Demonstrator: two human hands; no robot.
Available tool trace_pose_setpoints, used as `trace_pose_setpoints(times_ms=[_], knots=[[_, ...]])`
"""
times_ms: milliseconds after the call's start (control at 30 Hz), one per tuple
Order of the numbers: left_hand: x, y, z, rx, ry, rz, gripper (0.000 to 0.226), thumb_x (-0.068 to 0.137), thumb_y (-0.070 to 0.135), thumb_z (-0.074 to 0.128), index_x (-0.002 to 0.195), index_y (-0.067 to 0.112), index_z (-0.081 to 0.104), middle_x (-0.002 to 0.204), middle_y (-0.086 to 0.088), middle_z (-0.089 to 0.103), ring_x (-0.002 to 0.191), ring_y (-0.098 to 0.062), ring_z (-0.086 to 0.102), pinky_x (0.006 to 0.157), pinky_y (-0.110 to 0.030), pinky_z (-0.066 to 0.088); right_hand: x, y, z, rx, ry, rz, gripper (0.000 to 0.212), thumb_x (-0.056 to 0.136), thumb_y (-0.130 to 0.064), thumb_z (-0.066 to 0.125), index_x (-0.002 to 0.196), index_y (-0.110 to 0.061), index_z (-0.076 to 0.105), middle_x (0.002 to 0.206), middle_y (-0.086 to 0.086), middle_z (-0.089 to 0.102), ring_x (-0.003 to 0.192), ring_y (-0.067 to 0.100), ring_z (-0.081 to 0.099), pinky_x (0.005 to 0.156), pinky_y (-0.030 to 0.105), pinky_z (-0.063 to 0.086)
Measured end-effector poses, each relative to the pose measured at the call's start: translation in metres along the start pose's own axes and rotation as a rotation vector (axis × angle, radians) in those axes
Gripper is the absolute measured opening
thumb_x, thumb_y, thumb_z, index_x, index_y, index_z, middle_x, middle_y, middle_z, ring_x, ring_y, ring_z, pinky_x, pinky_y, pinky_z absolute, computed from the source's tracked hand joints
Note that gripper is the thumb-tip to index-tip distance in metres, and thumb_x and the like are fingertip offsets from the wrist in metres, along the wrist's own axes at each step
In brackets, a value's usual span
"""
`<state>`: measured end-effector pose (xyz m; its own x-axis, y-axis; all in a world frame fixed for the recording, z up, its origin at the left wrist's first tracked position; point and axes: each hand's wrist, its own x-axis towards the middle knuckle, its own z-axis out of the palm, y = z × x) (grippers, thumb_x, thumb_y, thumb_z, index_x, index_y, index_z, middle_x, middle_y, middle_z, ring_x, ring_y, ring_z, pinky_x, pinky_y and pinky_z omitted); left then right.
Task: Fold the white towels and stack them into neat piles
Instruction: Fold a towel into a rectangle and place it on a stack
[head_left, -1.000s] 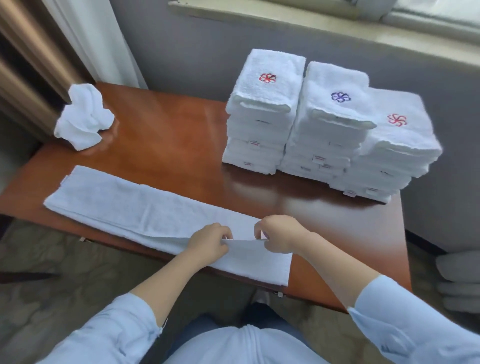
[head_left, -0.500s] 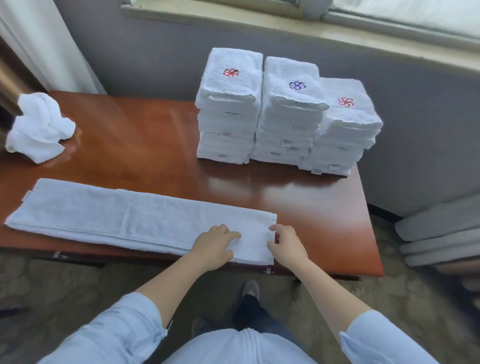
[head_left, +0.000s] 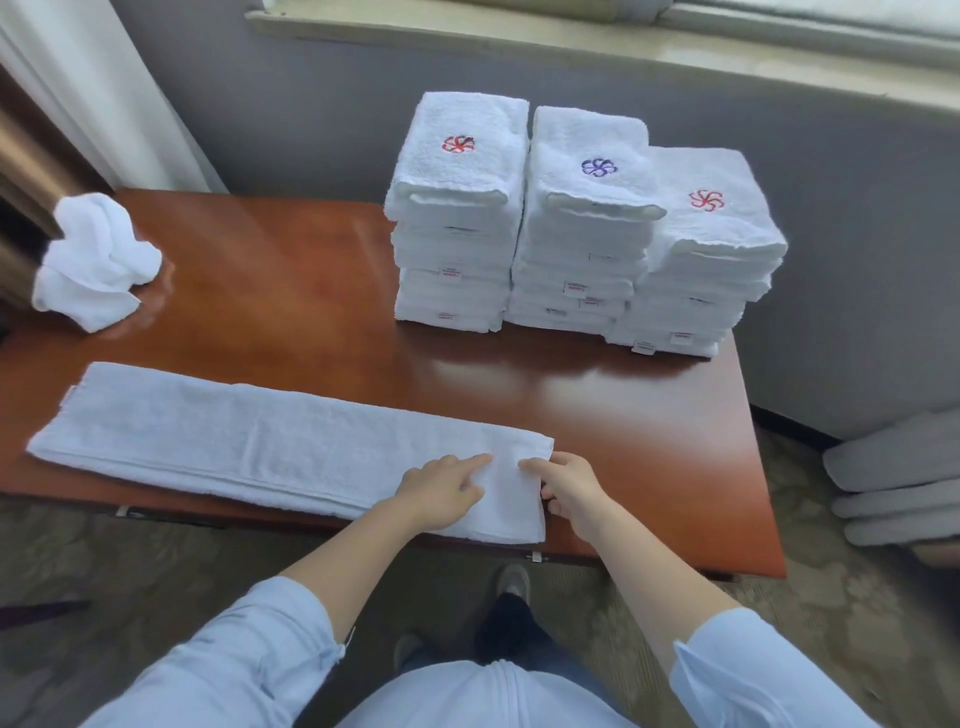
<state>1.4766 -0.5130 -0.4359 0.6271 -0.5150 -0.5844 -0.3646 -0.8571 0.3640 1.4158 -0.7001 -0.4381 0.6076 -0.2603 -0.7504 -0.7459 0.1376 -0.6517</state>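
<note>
A long white towel, folded into a narrow strip, lies flat along the near edge of the wooden table. My left hand rests on the strip near its right end, index finger stretched out on the cloth. At the towel's right end edge, my right hand touches the cloth with its index finger on top. Three stacks of folded white towels stand at the back right: left stack, middle stack, right stack. A crumpled white towel sits at the far left.
Bare tabletop lies between the strip and the stacks. A grey wall and window sill run behind the table. Grey folded items are piled on the floor at the right. A curtain hangs at the left.
One second ago both hands pinched and lifted the towel's right end. That end now lies flat, and both hands rest on it with fingers extended.
</note>
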Motion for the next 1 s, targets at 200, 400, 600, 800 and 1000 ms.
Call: trace_pose_setpoints(times_ms=[200,400,600,800,1000], knots=[[0.019,0.017,0.002,0.004,-0.003,0.008,0.051,0.105,0.037,0.031,0.153,0.045,0.016,0.135,0.0,0.049,0.115,-0.02,0.051,0.095,-0.039,0.047,0.011,-0.012,-0.013,-0.112,0.056,-0.136,0.012,0.091,-0.009,0.053,0.1,-0.002,0.058,0.102,0.016,0.067,0.09,0.031,0.065,0.084,0.044,0.054],[0.047,0.069,0.006,-0.11,-0.054,0.116,0.051,0.104,0.04,0.031,0.153,0.045,0.017,0.139,0.001,0.048,0.122,-0.022,0.049,0.104,-0.045,0.041,0.004,-0.023,-0.068,-0.146,0.188,-0.174,0.015,0.092,-0.011,0.048,0.103,-0.008,0.057,0.1,0.017,0.067,0.086,0.029,0.068,0.061,0.04,0.059],[0.05,0.104,-0.013,-0.74,-0.118,0.176,0.05,0.107,0.041,0.029,0.155,0.043,0.016,0.157,0.005,0.033,0.139,-0.015,0.039,0.116,-0.036,0.031,-0.006,-0.048,-0.084,-0.068,0.098,-0.268,0.015,0.089,-0.013,0.057,0.104,-0.012,0.053,0.08,0.013,0.069,0.057,0.019,0.068,0.05,0.028,0.054],[0.029,0.081,-0.058,-1.153,0.053,0.004,0.041,0.104,0.054,0.027,0.131,0.039,0.054,0.111,0.016,0.067,0.093,0.002,0.068,0.068,-0.018,0.053,-0.008,-0.092,-0.023,-0.105,-0.136,-0.385,0.01,0.087,-0.009,0.053,0.081,-0.015,0.058,0.061,0.008,0.063,0.054,0.022,0.066,0.052,0.03,0.056],[0.006,0.011,-0.074,-1.145,0.294,-0.128,0.021,0.101,0.045,0.045,0.111,0.031,0.057,0.11,0.014,0.059,0.1,0.0,0.054,0.083,-0.024,0.043,-0.007,-0.113,0.041,-0.275,-0.307,-0.403,0.03,0.093,-0.009,0.037,0.103,-0.016,0.064,0.053,0.002,0.059,0.04,0.018,0.052,0.038,0.022,0.038]])
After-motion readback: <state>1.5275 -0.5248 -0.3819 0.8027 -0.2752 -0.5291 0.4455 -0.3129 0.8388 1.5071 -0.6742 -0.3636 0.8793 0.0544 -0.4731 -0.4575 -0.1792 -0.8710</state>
